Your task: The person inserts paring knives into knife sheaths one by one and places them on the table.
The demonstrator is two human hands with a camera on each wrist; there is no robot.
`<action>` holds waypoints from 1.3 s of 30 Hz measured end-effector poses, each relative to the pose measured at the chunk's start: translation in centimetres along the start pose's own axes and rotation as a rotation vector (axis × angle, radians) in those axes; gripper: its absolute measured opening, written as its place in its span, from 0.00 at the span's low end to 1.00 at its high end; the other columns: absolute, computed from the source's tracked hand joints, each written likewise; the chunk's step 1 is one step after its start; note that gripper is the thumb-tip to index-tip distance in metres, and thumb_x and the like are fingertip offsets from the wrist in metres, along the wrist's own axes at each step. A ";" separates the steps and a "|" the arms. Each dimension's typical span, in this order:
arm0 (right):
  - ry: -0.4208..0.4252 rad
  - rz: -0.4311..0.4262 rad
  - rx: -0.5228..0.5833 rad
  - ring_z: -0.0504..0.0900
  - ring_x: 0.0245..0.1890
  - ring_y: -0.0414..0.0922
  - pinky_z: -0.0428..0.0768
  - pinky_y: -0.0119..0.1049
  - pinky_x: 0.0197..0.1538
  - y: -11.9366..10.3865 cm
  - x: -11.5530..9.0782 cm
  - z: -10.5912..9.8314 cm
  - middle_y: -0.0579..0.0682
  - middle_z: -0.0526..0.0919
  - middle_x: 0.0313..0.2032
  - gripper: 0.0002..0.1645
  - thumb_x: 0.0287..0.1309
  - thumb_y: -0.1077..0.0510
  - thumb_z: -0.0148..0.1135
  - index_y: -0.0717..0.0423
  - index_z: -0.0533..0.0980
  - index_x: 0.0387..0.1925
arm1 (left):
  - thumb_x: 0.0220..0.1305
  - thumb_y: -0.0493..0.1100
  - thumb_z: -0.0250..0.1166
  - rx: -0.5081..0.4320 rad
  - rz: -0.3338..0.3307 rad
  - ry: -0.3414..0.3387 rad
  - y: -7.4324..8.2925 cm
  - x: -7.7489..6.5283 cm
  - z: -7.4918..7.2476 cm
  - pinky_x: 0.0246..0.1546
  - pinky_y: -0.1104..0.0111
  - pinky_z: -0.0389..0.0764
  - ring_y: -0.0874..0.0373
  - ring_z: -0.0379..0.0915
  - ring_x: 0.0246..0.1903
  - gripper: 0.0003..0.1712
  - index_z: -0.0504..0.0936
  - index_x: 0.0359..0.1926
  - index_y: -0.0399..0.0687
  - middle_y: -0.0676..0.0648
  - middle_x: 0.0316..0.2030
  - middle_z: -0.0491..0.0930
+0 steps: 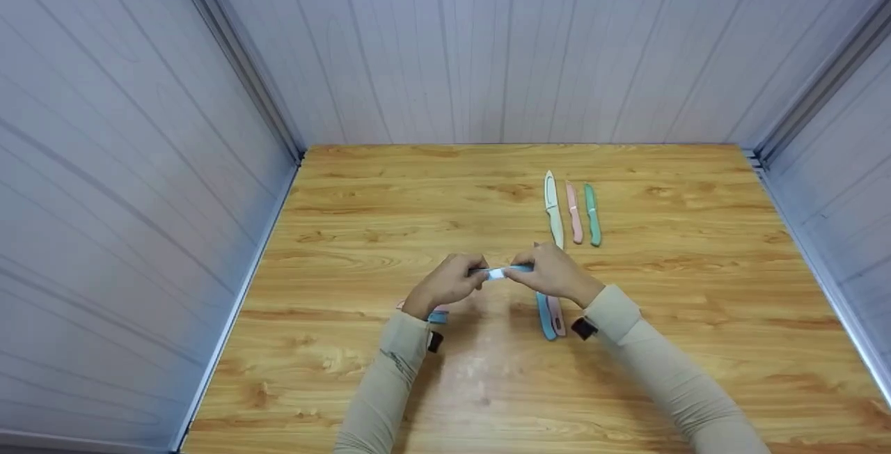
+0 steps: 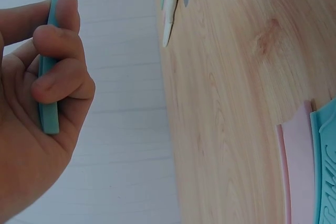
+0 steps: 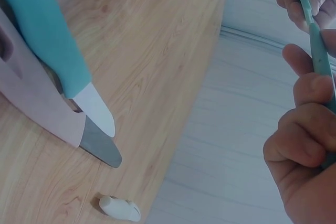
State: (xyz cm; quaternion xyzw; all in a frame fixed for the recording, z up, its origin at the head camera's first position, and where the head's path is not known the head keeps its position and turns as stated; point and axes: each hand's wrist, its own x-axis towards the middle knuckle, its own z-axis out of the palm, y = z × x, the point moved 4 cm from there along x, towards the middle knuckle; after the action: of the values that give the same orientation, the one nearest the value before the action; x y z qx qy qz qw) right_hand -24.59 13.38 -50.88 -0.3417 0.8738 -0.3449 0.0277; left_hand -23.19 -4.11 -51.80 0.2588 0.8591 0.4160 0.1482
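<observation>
Both hands hold a slim blue knife (image 1: 496, 274) level above the table, a bright white strip showing at its middle. My left hand (image 1: 452, 280) curls its fingers round the flat sheath (image 2: 50, 116) at one end. At the other end, my right hand (image 1: 555, 274) grips the handle (image 3: 319, 51). Below the right hand lie a blue-handled knife (image 3: 52, 35) with a white blade and a pink-handled tool (image 3: 42, 95) with a grey blade, side by side. Near my left wrist are a pink sheath (image 2: 300, 166) and a blue sheath (image 2: 328, 153) with raised lettering.
Farther back on the wooden table (image 1: 376, 210), a white knife (image 1: 555, 221), a small pink knife (image 1: 574, 214) and a small green knife (image 1: 592, 217) lie roughly parallel. Pale panel walls (image 1: 473, 50) enclose the table at the back and both sides.
</observation>
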 end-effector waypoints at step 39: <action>-0.029 0.034 -0.042 0.61 0.09 0.36 0.65 0.33 0.17 0.2 0.2 0.0 0.34 0.74 0.17 0.14 0.56 0.42 0.52 0.42 0.79 0.27 | 0.65 0.48 0.49 -0.007 -0.020 -0.020 0.4 0.7 0.3 0.21 0.69 0.69 0.60 0.66 0.20 0.13 0.76 0.38 0.46 0.53 0.25 0.74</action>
State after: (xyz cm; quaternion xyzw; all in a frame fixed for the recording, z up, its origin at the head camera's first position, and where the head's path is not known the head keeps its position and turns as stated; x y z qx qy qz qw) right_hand -24.90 13.35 -50.99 -0.3325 0.8859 -0.3210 0.0392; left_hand -23.48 -3.31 -51.68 0.2540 0.8586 0.4150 0.1615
